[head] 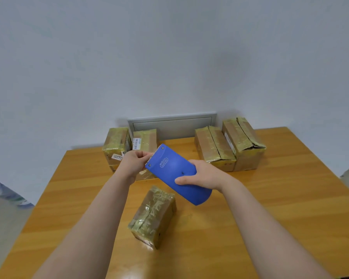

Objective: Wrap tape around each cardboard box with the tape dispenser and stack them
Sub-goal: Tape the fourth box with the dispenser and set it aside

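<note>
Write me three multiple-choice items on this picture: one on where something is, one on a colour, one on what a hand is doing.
1. Where is the single box nearest the person?
A. In the left hand
B. On top of the boxes at the back
C. On the table, apart from the others

2. What colour is the tape dispenser?
A. Red
B. Blue
C. Black

3. What is the right hand doing?
A. Gripping the tape dispenser
B. Lying flat on the table
C. Lifting a box

Answers: 1 C, it lies alone on the wood between the arms; 2 B, its shell is plainly blue; 3 A, fingers and thumb curl round its body.
</note>
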